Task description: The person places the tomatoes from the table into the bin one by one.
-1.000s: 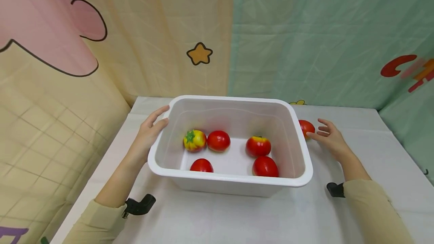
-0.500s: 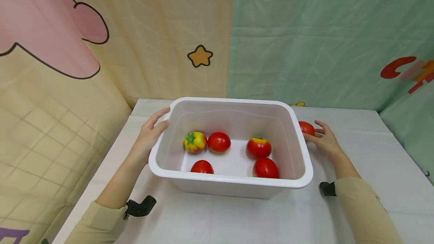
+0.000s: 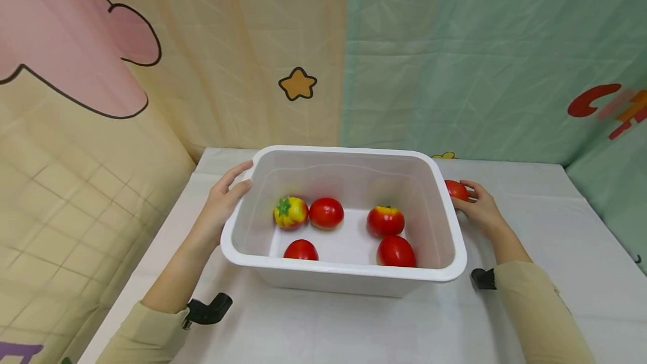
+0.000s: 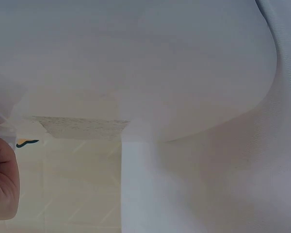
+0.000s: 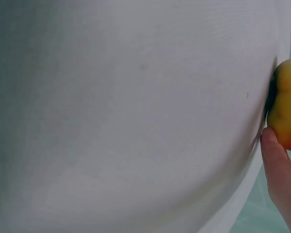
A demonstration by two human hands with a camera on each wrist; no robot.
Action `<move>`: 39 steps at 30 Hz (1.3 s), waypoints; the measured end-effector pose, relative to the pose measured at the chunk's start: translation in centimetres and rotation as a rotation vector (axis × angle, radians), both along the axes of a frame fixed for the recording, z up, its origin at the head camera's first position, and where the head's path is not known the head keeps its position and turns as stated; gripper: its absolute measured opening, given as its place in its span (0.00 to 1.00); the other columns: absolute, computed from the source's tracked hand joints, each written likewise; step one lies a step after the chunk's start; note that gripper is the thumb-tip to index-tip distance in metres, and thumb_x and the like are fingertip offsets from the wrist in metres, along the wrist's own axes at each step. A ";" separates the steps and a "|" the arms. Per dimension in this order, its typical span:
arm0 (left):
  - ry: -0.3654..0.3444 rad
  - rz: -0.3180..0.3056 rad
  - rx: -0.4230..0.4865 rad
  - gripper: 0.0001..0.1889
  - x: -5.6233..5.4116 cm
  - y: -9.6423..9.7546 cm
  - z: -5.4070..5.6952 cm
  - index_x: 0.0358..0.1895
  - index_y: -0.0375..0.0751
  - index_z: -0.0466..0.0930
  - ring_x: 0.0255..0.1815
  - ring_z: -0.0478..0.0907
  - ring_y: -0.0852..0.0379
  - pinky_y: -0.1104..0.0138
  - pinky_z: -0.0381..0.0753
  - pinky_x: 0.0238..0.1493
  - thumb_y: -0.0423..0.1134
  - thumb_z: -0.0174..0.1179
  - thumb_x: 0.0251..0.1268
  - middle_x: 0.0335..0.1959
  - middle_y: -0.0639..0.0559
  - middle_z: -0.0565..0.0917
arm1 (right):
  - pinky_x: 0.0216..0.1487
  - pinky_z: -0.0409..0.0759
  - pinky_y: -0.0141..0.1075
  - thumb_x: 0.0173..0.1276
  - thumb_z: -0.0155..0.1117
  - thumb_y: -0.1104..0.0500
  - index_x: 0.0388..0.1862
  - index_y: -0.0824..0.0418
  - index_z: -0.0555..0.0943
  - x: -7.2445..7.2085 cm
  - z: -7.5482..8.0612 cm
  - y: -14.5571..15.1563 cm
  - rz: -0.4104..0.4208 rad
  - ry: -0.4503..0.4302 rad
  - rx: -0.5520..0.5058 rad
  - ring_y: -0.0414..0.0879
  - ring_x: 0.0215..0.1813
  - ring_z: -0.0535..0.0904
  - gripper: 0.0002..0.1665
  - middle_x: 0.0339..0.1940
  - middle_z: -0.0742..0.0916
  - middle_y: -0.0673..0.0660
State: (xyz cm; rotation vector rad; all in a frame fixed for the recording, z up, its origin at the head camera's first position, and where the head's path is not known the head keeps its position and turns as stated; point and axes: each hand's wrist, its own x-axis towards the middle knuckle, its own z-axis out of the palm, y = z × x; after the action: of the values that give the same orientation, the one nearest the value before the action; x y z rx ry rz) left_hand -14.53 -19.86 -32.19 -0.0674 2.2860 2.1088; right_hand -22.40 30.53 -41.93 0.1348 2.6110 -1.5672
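Observation:
Near the middle of the table stands a white plastic tub (image 3: 343, 265). Inside it lie several toy tomatoes: a yellow one with a green top (image 3: 290, 213), a red one (image 3: 326, 213) beside it, and others nearer the front and right. My left hand (image 3: 222, 201) holds the tub's left rim, thumb at the edge. Outside the right wall a red tomato (image 3: 456, 190) rests on the table, partly hidden by the tub's rim. My right hand (image 3: 480, 208) has its thumb and fingers around that tomato; its yellow-orange end (image 5: 288, 104) shows in the right wrist view.
A white cloth covers the table (image 3: 546, 223). Printed curtains (image 3: 440, 60) hang behind the table and at its sides. Black wrist mounts (image 3: 209, 309) sit at both sleeve cuffs.
The right hand has moved left onto the tomato beside the tub, and its fingers have come around it. The left hand and the tub stay in place.

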 end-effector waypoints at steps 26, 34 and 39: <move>0.005 -0.012 0.013 0.26 -0.1 0.1 0.1 0.70 0.47 0.58 0.46 0.78 0.55 0.62 0.81 0.41 0.41 0.47 0.71 0.61 0.38 0.67 | 0.60 0.63 0.59 0.62 0.62 0.43 0.75 0.59 0.44 -0.1 6.7 1.1 0.026 0.032 0.036 0.68 0.67 0.52 0.53 0.71 0.54 0.71; 0.002 -0.007 0.007 0.26 0.0 0.0 0.0 0.70 0.47 0.58 0.45 0.78 0.54 0.62 0.81 0.41 0.41 0.47 0.71 0.61 0.38 0.67 | 0.60 0.64 0.57 0.64 0.61 0.44 0.75 0.55 0.45 0.5 8.8 0.9 0.062 0.050 0.081 0.66 0.67 0.55 0.50 0.70 0.55 0.69; 0.003 -0.007 0.009 0.26 0.0 -0.1 0.0 0.70 0.47 0.58 0.45 0.78 0.55 0.62 0.81 0.40 0.41 0.47 0.71 0.61 0.38 0.67 | 0.55 0.74 0.38 0.65 0.60 0.45 0.75 0.56 0.46 0.9 10.0 0.8 0.086 0.060 0.102 0.55 0.62 0.62 0.49 0.69 0.58 0.66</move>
State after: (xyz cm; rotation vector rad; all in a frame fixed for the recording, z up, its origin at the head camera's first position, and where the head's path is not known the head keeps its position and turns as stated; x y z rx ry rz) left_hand -14.57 -19.95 -32.17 -0.0559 2.2745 2.1170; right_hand -21.50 31.32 -31.98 -0.0182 2.7039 -1.4323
